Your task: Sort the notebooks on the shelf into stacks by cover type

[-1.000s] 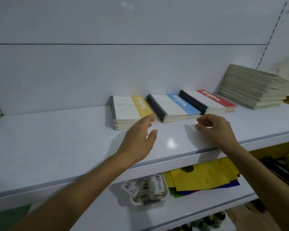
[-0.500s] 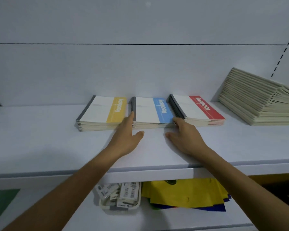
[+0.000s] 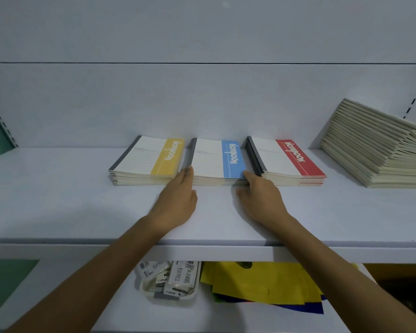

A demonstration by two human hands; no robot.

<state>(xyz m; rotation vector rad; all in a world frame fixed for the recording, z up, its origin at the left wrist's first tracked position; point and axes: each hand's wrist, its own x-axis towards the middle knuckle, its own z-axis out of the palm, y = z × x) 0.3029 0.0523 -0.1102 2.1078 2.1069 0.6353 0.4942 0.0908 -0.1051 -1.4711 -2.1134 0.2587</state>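
Three low stacks of notebooks lie side by side at the back of the white shelf (image 3: 58,212): a yellow-banded stack (image 3: 149,159) on the left, a blue-banded stack (image 3: 216,159) in the middle, a red-banded stack (image 3: 288,159) on the right. My left hand (image 3: 175,203) rests on the shelf with its fingertips against the blue stack's front left corner. My right hand (image 3: 259,198) lies flat with its fingertips touching the blue stack's front right corner. Both hands flank that stack; neither lifts it.
A tall slanted pile of plain beige notebooks (image 3: 380,150) leans at the far right of the shelf. On the lower shelf sit a small white tray of tags (image 3: 171,282) and yellow and blue sheets (image 3: 262,284).
Both hands have reached forward from the shelf's front to the blue stack's front corners. The view has swung so the three stacks sit centred.
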